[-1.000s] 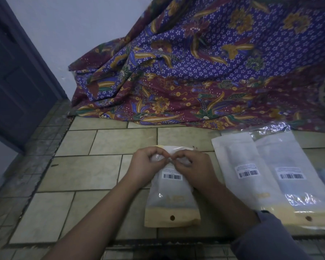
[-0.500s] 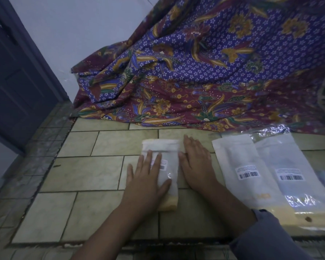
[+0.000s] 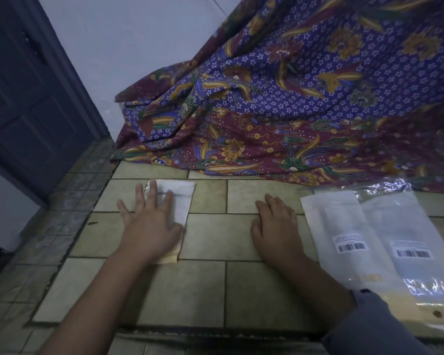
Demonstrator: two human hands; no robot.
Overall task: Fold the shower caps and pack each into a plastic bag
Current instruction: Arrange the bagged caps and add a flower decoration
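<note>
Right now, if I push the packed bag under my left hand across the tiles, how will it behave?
The packed bag lies thin and flat under your left hand, so it is probably light and floppy. Its plastic should slide easily on the smooth tiles. Lifted by one end, it would likely sag.

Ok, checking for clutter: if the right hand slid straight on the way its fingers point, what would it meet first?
The right hand lies flat, fingers pointing away. Beyond bare tile, it would likely meet the hem of the patterned cloth first; depth is uncertain.
</note>
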